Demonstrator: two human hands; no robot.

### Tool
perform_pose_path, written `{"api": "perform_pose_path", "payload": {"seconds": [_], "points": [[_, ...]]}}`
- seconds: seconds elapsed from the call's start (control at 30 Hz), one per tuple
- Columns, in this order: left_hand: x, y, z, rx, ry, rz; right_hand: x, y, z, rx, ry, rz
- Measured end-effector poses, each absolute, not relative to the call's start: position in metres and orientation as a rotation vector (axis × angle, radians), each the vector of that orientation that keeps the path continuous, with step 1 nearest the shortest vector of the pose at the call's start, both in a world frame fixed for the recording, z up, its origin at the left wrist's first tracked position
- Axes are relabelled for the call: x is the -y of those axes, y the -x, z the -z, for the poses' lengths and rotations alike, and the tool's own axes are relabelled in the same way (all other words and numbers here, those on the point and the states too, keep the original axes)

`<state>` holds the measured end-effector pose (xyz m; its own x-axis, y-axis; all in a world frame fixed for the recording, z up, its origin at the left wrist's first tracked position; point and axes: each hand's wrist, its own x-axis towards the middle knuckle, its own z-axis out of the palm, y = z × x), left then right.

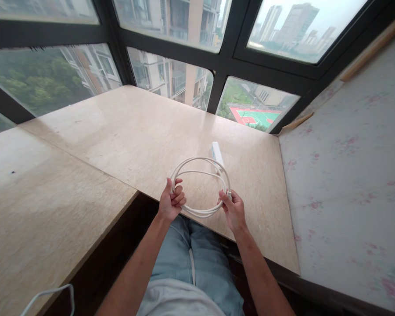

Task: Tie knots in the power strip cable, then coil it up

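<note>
A white power cord (200, 212) is wound into a loose round coil of several loops, held up in front of me over the near edge of the ledge. My left hand (173, 199) is closed around the coil's left side, fingers curled over the strands. On the right side, my right hand (233, 208) pinches the loops close to a white connector or plug end, partly covered by the fingers. Just behind the coil lies a white power strip (217, 153) on the ledge, and the cord seems to run to its near end.
A beige marble-patterned ledge (125, 131) spans the front and left, with a dark gap below its near edge. Dark-framed windows (171, 44) stand behind it. A flowered wall (342, 175) bounds the right. Another white cable (49, 292) hangs at the lower left.
</note>
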<state>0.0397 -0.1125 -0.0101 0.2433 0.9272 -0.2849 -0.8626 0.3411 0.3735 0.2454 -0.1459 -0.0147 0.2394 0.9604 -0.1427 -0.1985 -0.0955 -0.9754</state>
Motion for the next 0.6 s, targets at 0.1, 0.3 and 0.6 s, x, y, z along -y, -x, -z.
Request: {"api": "perform_pose_path", "payload": {"seconds": [0.1, 0.3, 0.6], "points": [[0.111, -0.033, 0.013, -0.499, -0.15, -1.192, 0.146, -0.259, 0.014, 0.93, 1.249, -1.281], [0.106, -0.029, 0.013, -0.577, -0.108, -1.125, 0.145, -0.272, 0.01, 1.025, 1.243, -1.456], [0.106, -0.028, 0.017, -0.597, -0.189, -1.09, 0.145, -0.262, 0.009, 0.884, 1.204, -1.407]]}}
